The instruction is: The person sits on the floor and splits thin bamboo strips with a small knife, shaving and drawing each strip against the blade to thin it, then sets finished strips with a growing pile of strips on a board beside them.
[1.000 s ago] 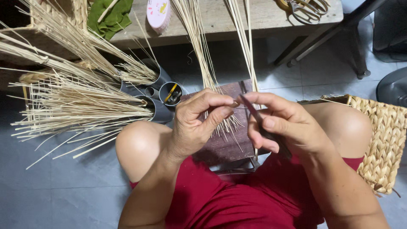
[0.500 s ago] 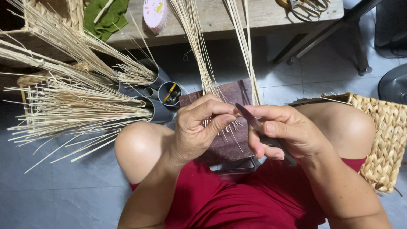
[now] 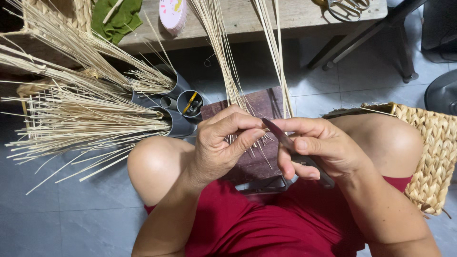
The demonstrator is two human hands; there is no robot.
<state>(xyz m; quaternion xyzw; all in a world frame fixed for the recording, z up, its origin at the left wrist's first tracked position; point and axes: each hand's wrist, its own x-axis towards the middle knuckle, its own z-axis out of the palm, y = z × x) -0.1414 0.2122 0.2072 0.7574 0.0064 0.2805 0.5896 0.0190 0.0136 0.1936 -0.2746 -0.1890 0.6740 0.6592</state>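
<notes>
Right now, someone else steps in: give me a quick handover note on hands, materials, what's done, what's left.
Left hand: pinch grip on thin pale strips, thumb against forefinger, just above the lap.
Right hand: grip closed on a knife, blade tip meeting the left fingers.
The strips run up to the wooden bench; a dark board lies across the knees.
Bundles of cut strips stand in grey tubes at the person's left. Woven basket at the right.
Done: many strips bundled.
Left: strips in hand, blade on them now.
</notes>
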